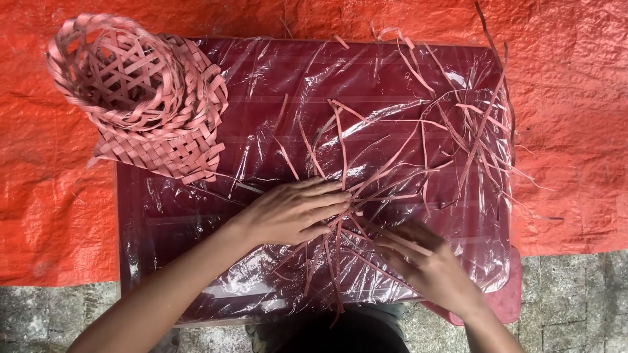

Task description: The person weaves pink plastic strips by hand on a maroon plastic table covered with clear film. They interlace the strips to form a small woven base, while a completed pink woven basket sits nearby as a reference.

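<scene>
Surface: I see a dark red bench (196, 222) wrapped in clear plastic, standing on an orange tarp (575, 131).
Left hand (294, 212): flat, fingers (330, 196) spread, pressing crossed pink strips (340, 238).
Right hand (435, 268): fingers (392, 248) loosely bent over the strips, touching them; whether they pinch, I cannot tell.
Beside: woven pink basket (111, 68), woven mat (176, 140), far left.

You get soft, even daylight with hardly any shadows, white glare streaking the wrinkled plastic sheet (275, 85) on the table, slight motion blur on your right hand (428, 265), and a mild wide-angle bend toward the frame's edges, while the centre stays sharp.
</scene>
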